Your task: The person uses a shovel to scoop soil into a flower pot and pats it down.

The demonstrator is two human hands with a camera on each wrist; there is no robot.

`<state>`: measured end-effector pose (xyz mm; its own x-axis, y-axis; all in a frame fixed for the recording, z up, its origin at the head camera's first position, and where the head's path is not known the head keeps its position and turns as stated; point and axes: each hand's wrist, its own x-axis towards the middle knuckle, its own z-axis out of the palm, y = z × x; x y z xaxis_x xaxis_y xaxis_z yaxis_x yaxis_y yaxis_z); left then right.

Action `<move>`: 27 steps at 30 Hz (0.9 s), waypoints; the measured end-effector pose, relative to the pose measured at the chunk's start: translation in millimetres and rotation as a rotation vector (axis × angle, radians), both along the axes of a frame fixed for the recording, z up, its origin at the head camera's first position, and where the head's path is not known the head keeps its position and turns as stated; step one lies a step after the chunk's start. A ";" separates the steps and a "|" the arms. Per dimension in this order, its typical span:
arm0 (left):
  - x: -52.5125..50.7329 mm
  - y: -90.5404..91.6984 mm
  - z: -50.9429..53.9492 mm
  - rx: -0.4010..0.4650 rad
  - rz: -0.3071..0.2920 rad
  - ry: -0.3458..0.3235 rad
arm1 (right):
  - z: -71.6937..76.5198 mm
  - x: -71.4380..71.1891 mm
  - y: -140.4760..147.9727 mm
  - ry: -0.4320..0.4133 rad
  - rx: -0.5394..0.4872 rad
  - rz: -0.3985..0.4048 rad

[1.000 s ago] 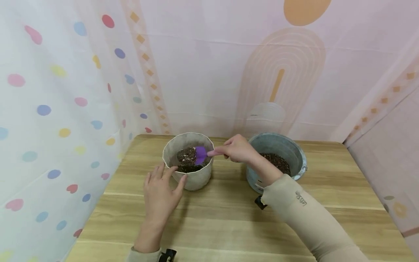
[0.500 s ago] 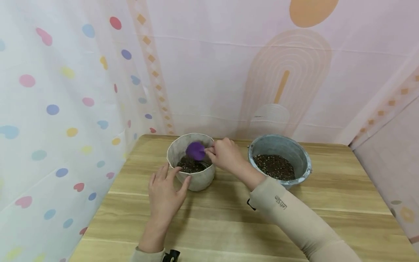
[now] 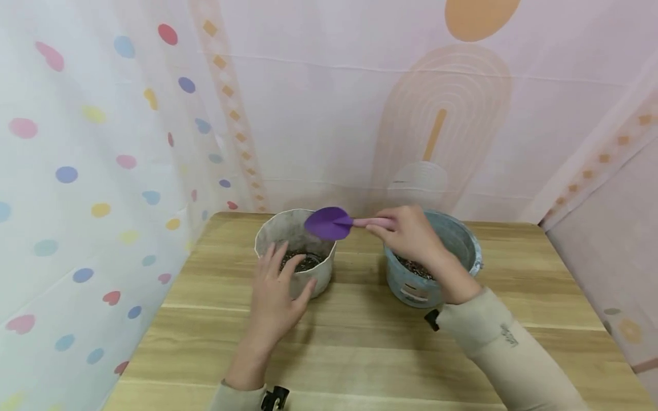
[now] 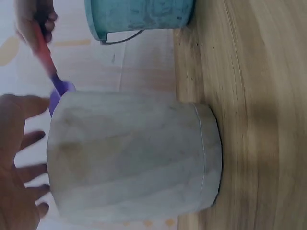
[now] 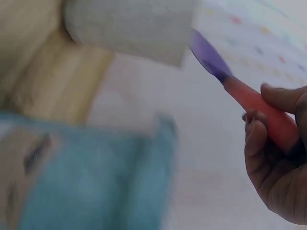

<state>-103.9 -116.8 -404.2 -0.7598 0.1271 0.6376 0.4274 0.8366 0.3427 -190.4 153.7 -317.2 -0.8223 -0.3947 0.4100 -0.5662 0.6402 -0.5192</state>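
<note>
My right hand (image 3: 415, 237) grips the pink handle of a small garden trowel (image 3: 329, 223). Its purple blade is level above the right part of a pale grey plant pot (image 3: 320, 281), with no soil seen on it. Dark potting soil (image 3: 309, 263) lies low inside the pot. At the pot's front left rim is my left hand (image 3: 275, 299), fingers spread and slightly bent. The left wrist view shows those fingers beside the pot's mouth; whether they touch the rim I cannot tell. Partly behind my right hand stands a blue-grey bucket (image 3: 398, 282) holding more soil (image 3: 415, 268).
Pot and bucket stand near the back edge of a wooden table (image 3: 349, 354), with a gap between them. A patterned cloth (image 3: 319, 114) hangs close behind and along the left side. The bucket has a thin wire handle (image 4: 122, 41).
The trowel first carried soil into the pot, then tipped over it. My right hand has since lifted it back right toward the bucket. My left hand has shifted slightly right over the rim.
</note>
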 end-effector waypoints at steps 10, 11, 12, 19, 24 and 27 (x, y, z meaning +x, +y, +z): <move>-3.6 33.0 -0.9 0.026 -0.276 0.053 | 49.3 23.5 93.3 -0.210 0.100 -0.174; -3.4 38.3 -1.9 0.018 -0.303 0.056 | 53.2 26.1 101.0 -0.217 0.129 -0.183; -3.2 43.7 -3.2 0.005 -0.326 0.055 | 56.3 28.1 107.6 -0.222 0.160 -0.189; -8.9 77.8 -16.1 -0.105 -0.405 -0.064 | 55.6 28.7 115.0 -0.124 0.502 -0.273; -16.1 98.5 -16.1 -0.221 -0.371 -0.221 | 38.6 22.6 106.2 -0.038 0.673 -0.293; -21.4 108.3 -13.1 -0.287 -0.340 -0.282 | 28.3 20.2 106.4 -0.013 0.718 -0.249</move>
<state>-125.3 -8.5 -417.3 -0.7822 0.5359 0.3178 0.6156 0.7435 0.2614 -170.2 260.1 -288.9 -0.9251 -0.3627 0.1121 -0.3571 0.9316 0.0679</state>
